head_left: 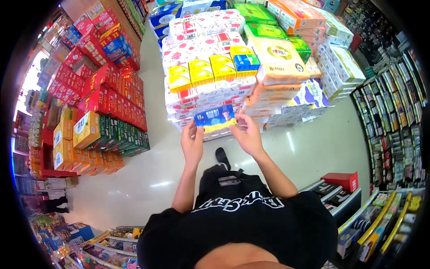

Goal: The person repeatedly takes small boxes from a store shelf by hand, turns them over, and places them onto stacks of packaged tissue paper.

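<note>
A flat blue packet (pixel 215 115) with a yellow lower edge and white print is held up in front of my body. My left hand (pixel 192 142) pinches its left end, while my right hand (pixel 247 134) grips the right end with thumb and fingers. Just beyond it rises a stack of white packs with red print (pixel 197 49). Along the top of that stack sits a row of yellow packs (pixel 201 71), with a blue pack (pixel 246 62) at its right end.
Orange packs (pixel 280 60) and green packs (pixel 255 13) adjoin the white stack. Red boxes (pixel 105 85) and green cartons (pixel 121 130) are piled on the left. Shelves (pixel 394 116) line the right side. A person's dark-clothed legs (pixel 54 204) show at far left.
</note>
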A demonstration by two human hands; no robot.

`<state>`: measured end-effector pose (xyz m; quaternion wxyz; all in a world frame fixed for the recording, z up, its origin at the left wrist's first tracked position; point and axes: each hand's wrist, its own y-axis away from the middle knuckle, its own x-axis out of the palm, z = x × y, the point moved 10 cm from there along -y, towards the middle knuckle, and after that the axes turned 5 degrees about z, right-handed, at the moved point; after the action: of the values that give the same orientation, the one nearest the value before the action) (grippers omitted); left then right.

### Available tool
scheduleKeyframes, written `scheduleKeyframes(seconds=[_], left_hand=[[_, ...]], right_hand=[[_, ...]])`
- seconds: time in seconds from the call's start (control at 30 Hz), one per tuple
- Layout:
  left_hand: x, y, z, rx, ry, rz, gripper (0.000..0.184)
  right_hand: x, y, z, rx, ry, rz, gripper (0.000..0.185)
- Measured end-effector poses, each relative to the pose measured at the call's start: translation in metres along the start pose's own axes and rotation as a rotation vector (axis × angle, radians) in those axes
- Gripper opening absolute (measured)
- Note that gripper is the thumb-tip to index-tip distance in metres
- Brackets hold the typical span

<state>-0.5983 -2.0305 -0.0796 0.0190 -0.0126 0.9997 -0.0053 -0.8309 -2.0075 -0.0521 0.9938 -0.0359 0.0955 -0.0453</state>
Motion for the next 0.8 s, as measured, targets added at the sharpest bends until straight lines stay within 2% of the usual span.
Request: scheduleKeyframes(seconds=[0.07,0.1,0.2,0.33,0.37,0.5,0.6,0.63,0.73,0.8], left_hand=[[0.015,-0.057,0.000,-0.016,0.034,0.027,0.044],[0.019,-0.083,-0.001,0.021,-0.040,0.016,0.045],[0.037,-0.148,-0.011,0.081,-0.044,-0.002,0.045],[0.056,-0.219,-0.014,0.051,-0.052,-0.015,0.046],[0.059,-0.228,-0.028,0.025,-0.172,-0.045,0.046],[0.075,-0.274,-0.019,0.050,-0.290,-0.078,0.047],[0.089,-0.297,-0.012,-0.040,-0.335,-0.074,0.046],[0.094,-0.304,-0.004,-0.014,-0.357,-0.080,0.046],[0.100,-0.311,0.015,-0.076,-0.523,-0.146,0.047],[0.105,-0.311,0.010,-0.065,-0.527,-0.146,0.048]], right_hand=[[-0.007,-0.051,0.000,0.026,0.011,-0.023,0.042],[-0.008,-0.074,-0.003,0.034,-0.134,-0.008,0.045],[-0.010,-0.135,-0.008,0.123,-0.072,0.056,0.050],[-0.013,-0.210,-0.022,0.147,-0.033,0.109,0.059],[-0.015,-0.226,-0.022,0.119,0.000,0.110,0.061],[-0.015,-0.278,-0.026,0.154,-0.041,0.198,0.062],[-0.020,-0.302,-0.030,0.205,-0.086,0.263,0.065],[-0.022,-0.305,-0.033,0.266,-0.093,0.318,0.067],[-0.029,-0.311,-0.050,0.172,-0.137,0.334,0.068],[-0.031,-0.307,-0.050,0.172,-0.234,0.404,0.064]])
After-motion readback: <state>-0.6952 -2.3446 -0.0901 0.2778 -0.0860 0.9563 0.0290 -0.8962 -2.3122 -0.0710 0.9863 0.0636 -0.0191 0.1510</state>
